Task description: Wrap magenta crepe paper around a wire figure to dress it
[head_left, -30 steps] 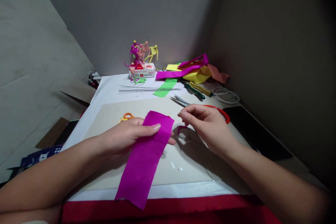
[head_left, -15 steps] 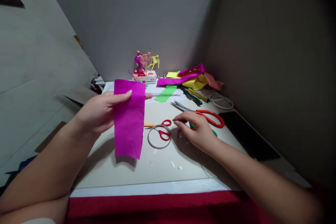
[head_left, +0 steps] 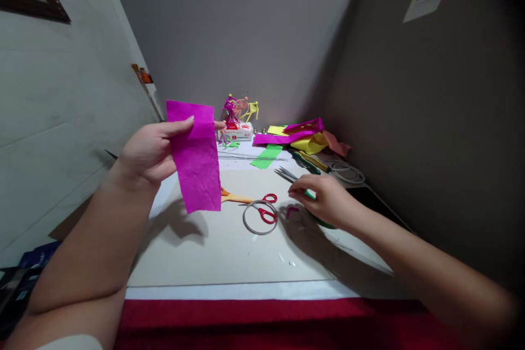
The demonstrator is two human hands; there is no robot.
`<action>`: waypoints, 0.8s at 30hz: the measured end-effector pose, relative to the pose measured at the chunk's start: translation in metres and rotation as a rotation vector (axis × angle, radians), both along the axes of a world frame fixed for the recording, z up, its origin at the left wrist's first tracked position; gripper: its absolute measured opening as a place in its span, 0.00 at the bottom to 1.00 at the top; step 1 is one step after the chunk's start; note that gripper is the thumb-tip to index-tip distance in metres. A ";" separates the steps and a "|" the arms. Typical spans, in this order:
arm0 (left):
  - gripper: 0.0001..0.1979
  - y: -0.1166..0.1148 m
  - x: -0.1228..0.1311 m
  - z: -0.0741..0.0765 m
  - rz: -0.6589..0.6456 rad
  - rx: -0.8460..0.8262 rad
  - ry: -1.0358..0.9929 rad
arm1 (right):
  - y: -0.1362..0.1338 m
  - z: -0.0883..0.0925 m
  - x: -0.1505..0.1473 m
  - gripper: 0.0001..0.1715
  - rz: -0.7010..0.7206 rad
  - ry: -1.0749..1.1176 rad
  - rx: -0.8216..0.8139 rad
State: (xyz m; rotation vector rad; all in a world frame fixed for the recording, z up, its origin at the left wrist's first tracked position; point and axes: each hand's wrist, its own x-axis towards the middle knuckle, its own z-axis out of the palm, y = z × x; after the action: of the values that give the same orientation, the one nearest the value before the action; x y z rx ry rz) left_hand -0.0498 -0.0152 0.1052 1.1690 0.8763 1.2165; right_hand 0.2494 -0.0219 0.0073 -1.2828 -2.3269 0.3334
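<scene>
My left hand (head_left: pixel 150 150) is raised over the table's left side, holding a rectangular magenta crepe-paper strip (head_left: pixel 197 164) between thumb and fingers; the strip hangs down, slightly tilted. My right hand (head_left: pixel 324 197) hovers by the large scissors (head_left: pixel 287 174), its fingers bent together; whether anything thin is pinched there I cannot make out. Blades of those scissors show, while the hand and arm cover their handles. Below the right fingers is a small magenta-tipped wire piece (head_left: pixel 292 211). Between the hands lie small red-handled scissors (head_left: pixel 268 216) and a coil of grey wire (head_left: pixel 250 224).
Small paper-wrapped wire figures (head_left: pixel 241 108) stand around a white-and-red box (head_left: pixel 241 132) at the back. Crepe strips (head_left: pixel 309 142), pliers (head_left: pixel 305 161), a white cable coil (head_left: pixel 348 172) and a black flat device (head_left: pixel 373 205) lie to the right. Straight wires (head_left: pixel 246 157) cross a green strip (head_left: pixel 266 157).
My left hand has lifted the magenta strip up and tilted it. My right hand has shifted right, now hiding the large scissors' red handles. The whole view has also shifted.
</scene>
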 end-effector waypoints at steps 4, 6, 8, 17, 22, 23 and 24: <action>0.15 0.003 -0.005 0.002 0.040 0.062 -0.028 | 0.015 -0.004 0.000 0.10 -0.068 -0.047 0.013; 0.13 0.005 -0.007 0.003 0.076 0.079 -0.043 | 0.012 -0.011 -0.011 0.10 -0.063 -0.089 -0.001; 0.12 0.007 -0.009 0.003 0.107 0.080 -0.052 | 0.007 -0.019 -0.027 0.10 -0.067 -0.142 -0.008; 0.11 0.003 -0.011 0.007 0.207 0.134 -0.076 | 0.010 -0.038 -0.060 0.11 -0.125 -0.305 0.005; 0.10 0.005 -0.013 0.007 0.225 0.168 -0.075 | -0.004 -0.034 -0.066 0.07 -0.109 -0.288 0.020; 0.10 0.006 -0.013 0.006 0.227 0.159 -0.071 | -0.007 -0.032 -0.069 0.07 -0.098 -0.281 0.020; 0.10 0.006 -0.012 0.006 0.228 0.149 -0.065 | -0.009 -0.031 -0.071 0.08 -0.086 -0.276 0.020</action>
State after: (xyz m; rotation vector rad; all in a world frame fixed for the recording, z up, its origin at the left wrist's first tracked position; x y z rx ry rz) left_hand -0.0619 -0.0089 0.1107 1.1628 0.8999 1.5192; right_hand 0.1786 -0.0308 -0.0237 -1.4950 -2.4814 0.1101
